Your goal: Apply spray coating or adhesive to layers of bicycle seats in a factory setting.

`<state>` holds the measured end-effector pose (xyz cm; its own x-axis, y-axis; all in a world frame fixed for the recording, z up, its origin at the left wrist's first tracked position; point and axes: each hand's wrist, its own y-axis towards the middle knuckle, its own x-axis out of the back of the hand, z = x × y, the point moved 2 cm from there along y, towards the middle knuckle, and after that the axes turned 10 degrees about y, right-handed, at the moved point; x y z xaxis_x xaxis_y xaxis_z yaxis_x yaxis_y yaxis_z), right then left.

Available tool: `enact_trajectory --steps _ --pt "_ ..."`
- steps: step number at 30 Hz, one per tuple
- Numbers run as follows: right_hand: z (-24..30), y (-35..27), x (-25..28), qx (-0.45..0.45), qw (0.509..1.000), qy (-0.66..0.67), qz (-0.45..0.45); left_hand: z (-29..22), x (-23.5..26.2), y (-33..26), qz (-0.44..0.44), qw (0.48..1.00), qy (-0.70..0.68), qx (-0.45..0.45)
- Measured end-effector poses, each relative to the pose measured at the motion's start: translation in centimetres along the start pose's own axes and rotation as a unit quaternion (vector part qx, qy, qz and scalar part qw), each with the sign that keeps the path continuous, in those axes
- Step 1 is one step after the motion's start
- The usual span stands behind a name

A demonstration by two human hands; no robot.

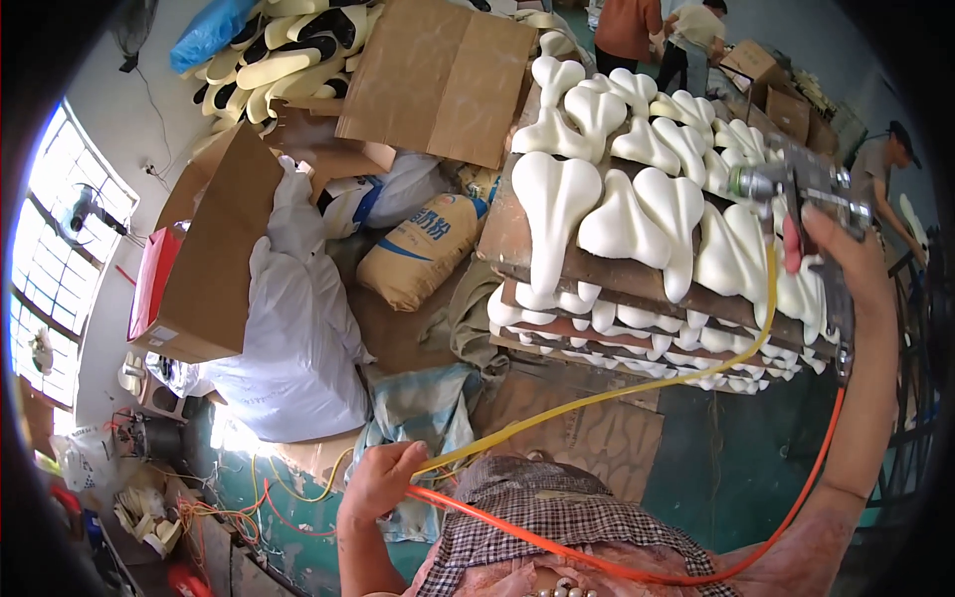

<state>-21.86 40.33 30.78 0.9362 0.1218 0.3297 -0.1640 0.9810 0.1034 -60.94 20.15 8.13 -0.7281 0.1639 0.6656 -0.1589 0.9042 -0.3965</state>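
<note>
My right hand [844,261] is raised at the right and grips a metal spray gun [788,187], its nozzle turned toward cream-white foam saddle pads [625,214] laid in rows on stacked brown wooden boards [507,234]. A yellow hose [637,388] and an orange hose [796,512] run from the gun down to my left hand [380,480], which is closed around both near my chest. More pads lie on the lower boards of the stack.
To the left lie white sacks [293,338], a tan printed sack [418,249] and cardboard boxes [214,249]. Flat cardboard [438,80] and black-and-cream soles [284,55] are behind. People stand at the back right near boxes [766,85]. Tangled wires [219,507] sit lower left.
</note>
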Motion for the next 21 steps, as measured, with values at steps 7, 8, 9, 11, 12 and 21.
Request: enact_trajectory --steps 7,8,9,11,12,21 --pt "1.5 -5.2 -2.3 0.041 0.999 0.006 -0.026 1.4 1.0 -3.6 -0.008 0.997 0.073 -0.029" --pt "2.0 -6.2 -2.3 0.045 0.998 0.015 -0.051 1.7 0.8 -4.0 -0.001 0.995 0.088 -0.048" --pt "1.8 -7.2 -2.1 0.034 0.998 0.01 -0.051 1.7 0.9 -4.4 0.014 0.996 0.083 -0.034" --pt "2.1 -10.3 -3.8 0.004 1.0 -0.007 -0.017 2.4 1.0 -5.5 0.018 0.996 0.082 -0.03" --pt "2.2 -11.4 -4.5 -0.022 0.999 -0.023 0.016 2.6 1.0 -5.9 0.02 0.996 0.08 -0.029" --pt "3.5 -12.1 -2.5 0.043 0.998 -0.014 -0.048 2.6 -0.6 -6.7 0.043 0.996 0.034 -0.073"
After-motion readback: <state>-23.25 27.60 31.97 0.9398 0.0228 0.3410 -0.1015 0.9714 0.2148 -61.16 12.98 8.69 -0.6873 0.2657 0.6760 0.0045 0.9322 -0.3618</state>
